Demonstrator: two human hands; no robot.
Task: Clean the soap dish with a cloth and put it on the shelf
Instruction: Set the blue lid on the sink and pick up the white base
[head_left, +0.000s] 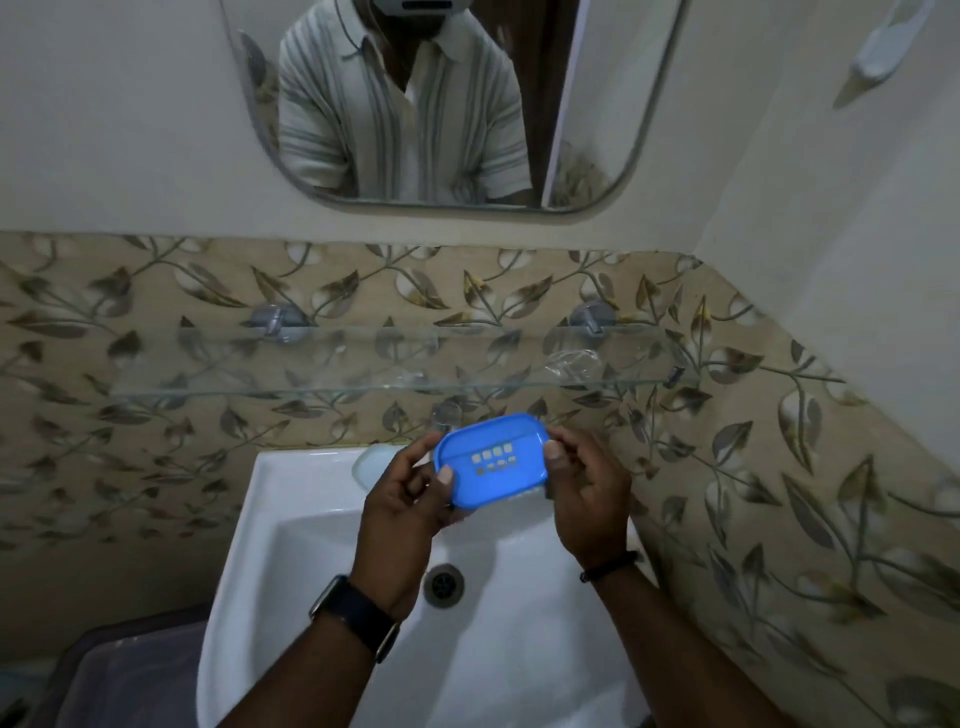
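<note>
Left hand (410, 499) grips the left short end of the blue oval plastic soap dish (493, 460), thumb on the rim, fingers curled under. Right hand (582, 488) pinches the right short end, thumb tip on the rim, other fingers behind the dish. Dish is held in the air between both hands, tilted with its hollow side facing the camera; two rows of small square drain holes show in its floor. Black-strap watch (358, 616) on the left wrist, thin dark bracelet (608, 566) on the right. Dish sits above the back part of the white ceramic wall sink (311, 545), not touching it; round metal drain (443, 583) is near the wrists, in the basin. A chrome fitting (447, 413) shows just behind the dish's top edge, can't tell what exactly. Above that, the clear glass shelf (260, 374) runs along the wall on two chrome brackets; dish is below its front edge, apart from it. Something clear and crumpled (571, 364) lies on the shelf's right part, can't identify. Wall behind is beige leaf-pattern tile (156, 312), rounded mirror (597, 104) over it showing a person in a striped collared shirt. Translucent greyish plastic container (130, 675) at lower left beside the sink.
</note>
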